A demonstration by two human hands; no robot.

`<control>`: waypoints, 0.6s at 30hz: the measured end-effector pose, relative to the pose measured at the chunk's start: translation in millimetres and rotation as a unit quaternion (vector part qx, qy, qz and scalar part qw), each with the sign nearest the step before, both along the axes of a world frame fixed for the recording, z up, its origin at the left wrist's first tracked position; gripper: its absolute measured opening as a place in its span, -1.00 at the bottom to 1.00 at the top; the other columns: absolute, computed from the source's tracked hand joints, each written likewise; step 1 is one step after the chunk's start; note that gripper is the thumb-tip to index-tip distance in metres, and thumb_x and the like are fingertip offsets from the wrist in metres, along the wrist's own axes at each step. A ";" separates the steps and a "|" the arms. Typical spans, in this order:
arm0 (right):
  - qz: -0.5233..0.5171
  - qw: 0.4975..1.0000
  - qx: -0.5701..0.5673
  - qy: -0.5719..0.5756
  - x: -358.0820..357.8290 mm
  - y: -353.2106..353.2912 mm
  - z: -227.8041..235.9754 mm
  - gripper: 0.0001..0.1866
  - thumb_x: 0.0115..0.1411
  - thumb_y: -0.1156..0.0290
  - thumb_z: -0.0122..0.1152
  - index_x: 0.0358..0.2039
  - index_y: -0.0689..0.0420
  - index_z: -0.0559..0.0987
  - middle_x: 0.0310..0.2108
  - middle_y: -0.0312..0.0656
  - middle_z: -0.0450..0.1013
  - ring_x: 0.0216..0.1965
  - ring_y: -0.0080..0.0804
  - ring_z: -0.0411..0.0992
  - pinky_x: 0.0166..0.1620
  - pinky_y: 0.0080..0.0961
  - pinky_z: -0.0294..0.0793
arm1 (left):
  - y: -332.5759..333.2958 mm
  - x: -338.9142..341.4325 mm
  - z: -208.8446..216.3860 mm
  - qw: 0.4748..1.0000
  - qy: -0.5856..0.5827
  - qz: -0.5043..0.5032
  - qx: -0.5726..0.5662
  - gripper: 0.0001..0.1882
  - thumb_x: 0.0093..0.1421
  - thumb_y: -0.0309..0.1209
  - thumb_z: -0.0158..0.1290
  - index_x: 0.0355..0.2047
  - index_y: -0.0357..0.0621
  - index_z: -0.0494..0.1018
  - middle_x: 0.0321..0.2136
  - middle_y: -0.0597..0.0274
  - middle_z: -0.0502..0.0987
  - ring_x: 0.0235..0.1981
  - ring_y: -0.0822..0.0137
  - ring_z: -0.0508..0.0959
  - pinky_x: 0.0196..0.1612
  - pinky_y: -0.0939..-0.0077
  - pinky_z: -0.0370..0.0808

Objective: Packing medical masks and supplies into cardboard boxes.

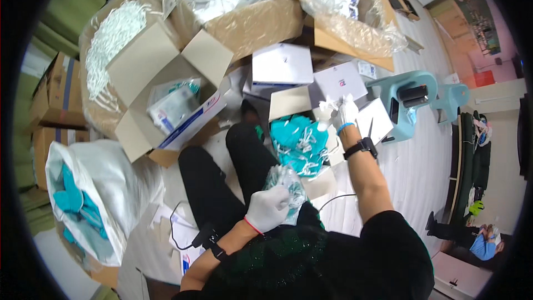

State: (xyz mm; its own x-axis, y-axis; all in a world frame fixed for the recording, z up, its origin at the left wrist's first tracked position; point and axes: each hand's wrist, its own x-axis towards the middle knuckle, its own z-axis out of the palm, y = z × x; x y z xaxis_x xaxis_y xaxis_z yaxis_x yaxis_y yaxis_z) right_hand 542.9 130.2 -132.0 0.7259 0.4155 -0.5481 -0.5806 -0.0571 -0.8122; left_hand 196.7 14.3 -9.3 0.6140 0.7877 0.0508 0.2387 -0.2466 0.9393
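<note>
To my left I see a white sack of teal masks, stacked cardboard cartons behind it, a pale blue plastic stool at right, another person sitting beyond

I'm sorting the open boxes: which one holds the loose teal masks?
The small box beside the person's knees, just below the right hand, brims with teal masks. The open box to the left holds clear wrapped packets instead.

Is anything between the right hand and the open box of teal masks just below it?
Nothing visible is. The right hand hovers at the upper right edge of the box of teal masks, with no object between. The left hand holds a clear bag lower down, clear of that gap.
</note>
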 end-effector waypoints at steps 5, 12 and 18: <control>0.179 0.976 0.051 -0.112 62.1 83.3 118.1 -0.79 0.27 0.15 0.03 -0.45 -0.06 0.41 -0.60 -0.44 0.26 -0.61 -0.54 0.29 -0.60 -0.57 0.22 | 19.8 5.3 -11.1 0.995 0.044 0.003 -0.087 -0.90 -0.07 -0.49 0.04 -0.59 -0.16 0.32 -0.66 0.03 0.33 -0.57 -0.07 0.45 -0.53 0.25 0.36; 0.105 0.983 0.111 -0.101 158.4 167.3 219.2 -0.26 0.19 -0.29 -0.02 0.12 0.09 0.33 0.15 0.05 0.22 -0.04 0.14 0.34 0.13 0.27 0.17 | 26.6 -2.4 -17.3 0.988 0.032 0.055 -0.141 -0.85 -0.07 -0.52 0.07 -0.63 -0.19 0.29 -0.73 0.22 0.27 -0.69 0.30 0.38 -0.55 0.43 0.32; 0.211 0.921 -0.086 -0.317 146.3 123.9 111.9 -0.65 0.21 0.20 0.15 -0.13 0.21 0.50 -0.40 -0.11 0.48 -0.53 -0.37 0.46 -0.44 -0.47 0.47 | 66.2 -15.5 -50.2 0.945 -0.141 0.187 -0.227 -0.79 -0.02 -0.57 0.11 -0.65 -0.09 0.30 -0.65 0.48 0.30 -0.56 0.60 0.31 -0.47 0.59 0.31</control>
State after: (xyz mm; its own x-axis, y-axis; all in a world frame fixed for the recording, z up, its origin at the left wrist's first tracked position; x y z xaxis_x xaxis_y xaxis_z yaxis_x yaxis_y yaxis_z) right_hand 689.2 254.1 -20.1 0.7171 0.6799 -0.1534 0.1105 -0.3282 -0.9381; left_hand 181.2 80.5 -59.6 0.3014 0.9269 -0.2236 -0.0468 0.2486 0.9675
